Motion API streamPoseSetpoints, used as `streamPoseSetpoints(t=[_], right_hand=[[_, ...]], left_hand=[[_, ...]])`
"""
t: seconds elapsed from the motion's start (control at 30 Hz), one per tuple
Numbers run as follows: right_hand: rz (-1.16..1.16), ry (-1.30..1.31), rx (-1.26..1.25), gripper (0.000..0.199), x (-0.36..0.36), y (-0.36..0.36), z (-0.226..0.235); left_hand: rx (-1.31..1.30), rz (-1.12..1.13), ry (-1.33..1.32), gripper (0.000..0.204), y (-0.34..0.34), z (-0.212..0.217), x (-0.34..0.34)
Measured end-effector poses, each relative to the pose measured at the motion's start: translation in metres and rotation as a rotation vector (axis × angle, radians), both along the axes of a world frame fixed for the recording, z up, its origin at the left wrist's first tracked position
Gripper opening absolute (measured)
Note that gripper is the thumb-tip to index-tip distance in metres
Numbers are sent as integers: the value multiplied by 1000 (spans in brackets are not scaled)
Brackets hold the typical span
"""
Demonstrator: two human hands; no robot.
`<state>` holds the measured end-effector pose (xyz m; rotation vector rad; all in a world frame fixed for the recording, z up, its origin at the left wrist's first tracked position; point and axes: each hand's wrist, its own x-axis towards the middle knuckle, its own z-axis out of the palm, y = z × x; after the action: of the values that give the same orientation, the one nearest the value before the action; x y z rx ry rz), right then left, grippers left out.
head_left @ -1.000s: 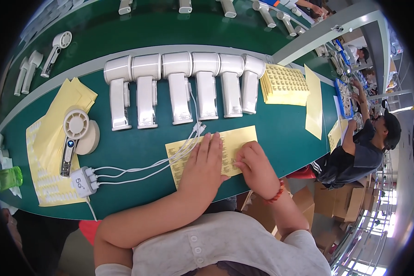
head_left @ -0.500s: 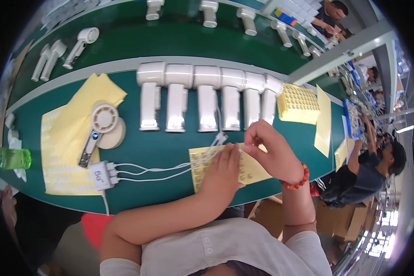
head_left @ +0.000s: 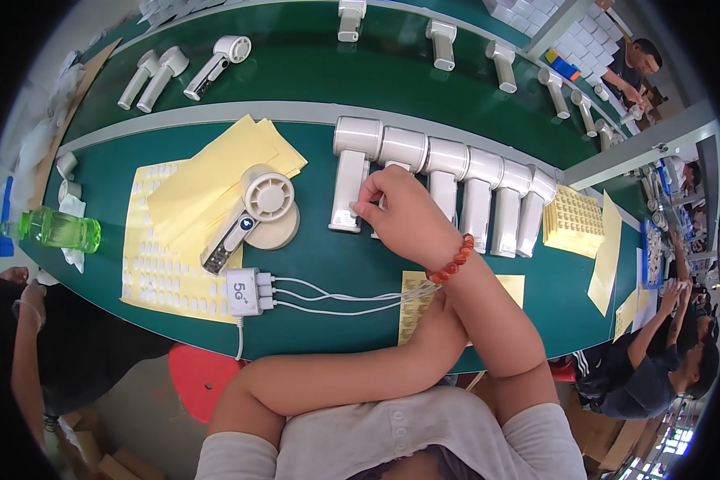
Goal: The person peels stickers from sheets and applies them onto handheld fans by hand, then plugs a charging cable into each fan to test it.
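Several white handheld fans [head_left: 347, 190] lie side by side in a row on the green bench, heads away from me. My right hand [head_left: 404, 212], thumb and forefinger pinched together, is at the lower handle of the leftmost fan. Anything in that pinch is too small to make out. My left hand [head_left: 438, 317] rests on a yellow label sheet [head_left: 510, 290] in front of the row. My right forearm crosses over it and hides its fingers. White cables [head_left: 336, 296] run onto the sheet from a white charger block [head_left: 243, 293].
At left, a fan with a lit display [head_left: 269, 197] lies over yellow sheets [head_left: 208, 180], near a green bottle [head_left: 62, 230]. A stack of label sheets [head_left: 572, 220] sits right of the row. Farther back, more fans [head_left: 442, 46] lie on a green surface. Other people work at right.
My right hand has moved from above the label sheet to the leftmost fan's handle. My left hand stays on the sheet, now mostly covered by my right forearm. The whole view has shifted.
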<state>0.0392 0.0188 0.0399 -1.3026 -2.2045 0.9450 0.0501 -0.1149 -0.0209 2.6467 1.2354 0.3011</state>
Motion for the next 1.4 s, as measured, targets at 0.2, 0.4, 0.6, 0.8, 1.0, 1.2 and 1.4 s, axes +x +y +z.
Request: streamPoseSetpoints(t=[0.2, 0.4, 0.6, 0.8, 1.0, 1.2, 1.4], right_hand=[[-41, -17, 85, 11, -9, -9, -2], [-55, -54, 145, 9, -9, -11, -5], [-69, -123, 413, 10, -17, -20, -15], [166, 41, 609, 18, -11, -35, 11], [199, 170, 298, 16, 0, -41, 24], [373, 141, 154, 12, -19, -27, 54], [710, 72, 157, 5, -146, 16, 64]], left_hand=[[-940, 238, -1340, 54, -6, -18, 16], [-856, 170, -1382, 55, -6, -23, 18], [-35, 147, -45, 55, -4, -18, 10], [167, 247, -116, 53, -2, -32, 12], [-640, 325, -718, 52, 4, -23, 9], [-192, 134, -104, 54, 7, 17, 1], [38, 189, -82, 75, 2, -14, 19]])
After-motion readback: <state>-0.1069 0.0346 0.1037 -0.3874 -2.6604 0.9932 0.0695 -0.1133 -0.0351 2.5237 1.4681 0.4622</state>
